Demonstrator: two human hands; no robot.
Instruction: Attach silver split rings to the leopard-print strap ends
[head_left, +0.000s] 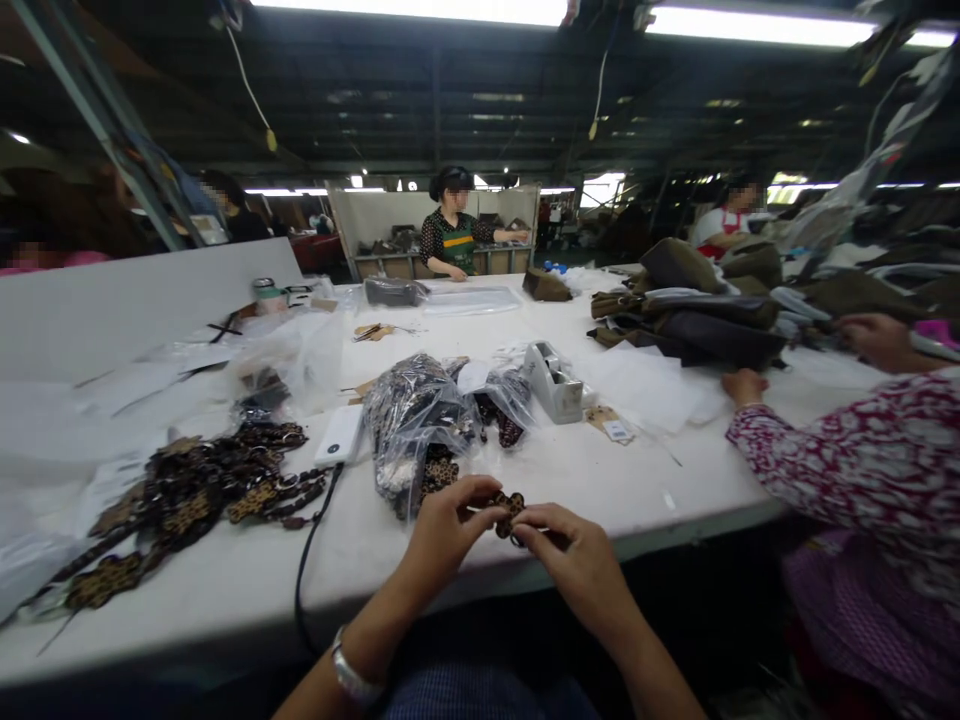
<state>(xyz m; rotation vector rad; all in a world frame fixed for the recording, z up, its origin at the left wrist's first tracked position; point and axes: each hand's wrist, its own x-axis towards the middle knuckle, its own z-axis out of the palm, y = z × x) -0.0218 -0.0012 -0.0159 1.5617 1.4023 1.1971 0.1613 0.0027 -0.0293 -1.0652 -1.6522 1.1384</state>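
Note:
Between my two hands, just over the table's front edge, is a small leopard-print flower-shaped charm (510, 512) with what looks like a ring at its lower side. My left hand (450, 525) pinches it from the left, thumb and forefinger closed. From the right, my right hand (568, 548) grips its lower edge near the ring. Right behind my left hand lies a clear plastic bag (409, 415) filled with similar dark patterned pieces. A pile of leopard-print charms with dark beaded straps (217, 485) spreads over the table at the left.
A grey tape dispenser (553, 385) stands beyond my hands, beside tags (609, 424). A white power bank (339, 436) trails a black cable over the front edge. At right, a co-worker's patterned sleeve (847, 450) reaches toward stacked olive bags (690, 310). Another person (457, 235) stands across the table.

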